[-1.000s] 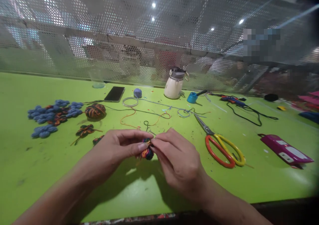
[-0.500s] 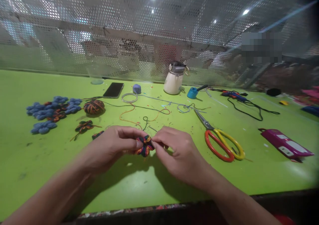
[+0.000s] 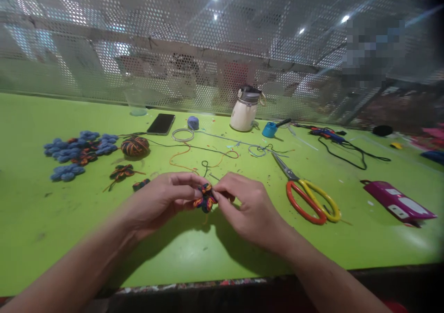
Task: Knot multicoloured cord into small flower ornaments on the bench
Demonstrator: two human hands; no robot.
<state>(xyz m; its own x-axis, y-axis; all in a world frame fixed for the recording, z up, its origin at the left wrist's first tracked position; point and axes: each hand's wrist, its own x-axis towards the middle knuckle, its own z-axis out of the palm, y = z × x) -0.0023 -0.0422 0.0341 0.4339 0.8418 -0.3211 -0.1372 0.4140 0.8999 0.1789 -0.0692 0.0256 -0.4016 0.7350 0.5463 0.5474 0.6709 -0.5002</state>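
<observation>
Both of my hands meet over the green table (image 3: 215, 257) on a small multicoloured cord flower (image 3: 206, 198). My left hand (image 3: 163, 201) pinches its left side with fingers closed. My right hand (image 3: 248, 206) pinches its right side with thumb and fingertips. The flower is held just above the table, partly hidden by my fingers. A finished multicoloured flower (image 3: 122, 172) and a small cord piece (image 3: 140, 184) lie left of my left hand.
Orange and yellow scissors (image 3: 305, 197) lie to the right. A ball of multicoloured cord (image 3: 135, 146), blue flowers (image 3: 74, 151), a phone (image 3: 161, 123), a white jar (image 3: 244, 115), a glue gun (image 3: 324, 133) and a pink case (image 3: 395, 203) stand around. Perforated mesh (image 3: 208, 49) closes the back.
The cord flower has been turned between my fingers and now sits a little higher and further forward. Both hands stay pinched on it.
</observation>
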